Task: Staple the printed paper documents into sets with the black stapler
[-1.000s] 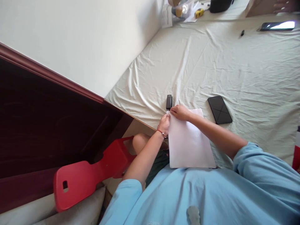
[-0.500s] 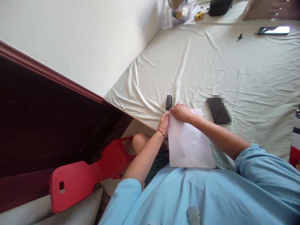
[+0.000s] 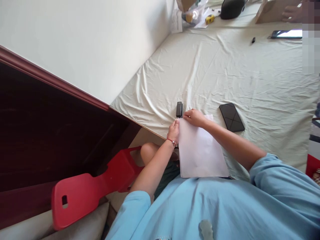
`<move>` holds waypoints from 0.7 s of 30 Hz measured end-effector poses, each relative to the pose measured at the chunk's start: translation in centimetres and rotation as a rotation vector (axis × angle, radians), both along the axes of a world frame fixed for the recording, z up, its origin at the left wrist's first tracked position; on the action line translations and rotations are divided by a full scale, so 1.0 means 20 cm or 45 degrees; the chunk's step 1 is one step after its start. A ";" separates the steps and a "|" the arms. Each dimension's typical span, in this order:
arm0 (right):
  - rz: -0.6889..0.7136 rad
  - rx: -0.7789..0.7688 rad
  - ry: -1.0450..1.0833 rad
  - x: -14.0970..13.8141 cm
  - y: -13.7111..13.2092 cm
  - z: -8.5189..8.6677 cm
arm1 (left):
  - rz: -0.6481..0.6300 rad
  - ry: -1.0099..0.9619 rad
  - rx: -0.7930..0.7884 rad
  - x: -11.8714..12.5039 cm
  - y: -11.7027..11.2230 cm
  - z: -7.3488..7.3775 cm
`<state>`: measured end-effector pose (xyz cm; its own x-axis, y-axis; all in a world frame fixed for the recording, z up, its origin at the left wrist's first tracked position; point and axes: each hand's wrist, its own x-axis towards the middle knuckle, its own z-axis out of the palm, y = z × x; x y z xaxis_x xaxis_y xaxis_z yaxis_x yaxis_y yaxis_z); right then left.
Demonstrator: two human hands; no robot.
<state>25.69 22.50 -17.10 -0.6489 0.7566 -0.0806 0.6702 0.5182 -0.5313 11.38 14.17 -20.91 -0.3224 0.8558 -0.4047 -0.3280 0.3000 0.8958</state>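
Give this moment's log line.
left hand: at left edge of paper; right hand: at top edge; black object: by upper-left corner; phone: right of paper

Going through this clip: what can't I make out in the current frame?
All in the head view:
1. Whether the paper sits inside the black device: the left hand and right hand crowd that corner, too small to tell.
2. The lit phone's right end: pixelated over.
3. The red-and-white item: cut off by the right edge.
4. The small dark object: too small to identify.
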 end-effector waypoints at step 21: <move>-0.184 -0.115 -0.380 -0.11 0.19 -0.08 | -0.042 -0.025 -0.374 -0.03 -0.15 -0.04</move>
<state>23.56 26.33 -18.61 -0.4729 0.8203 -0.3216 0.8662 0.3661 -0.3400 10.77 11.18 -21.71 -0.2856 0.7111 -0.6425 -0.3304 0.5562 0.7625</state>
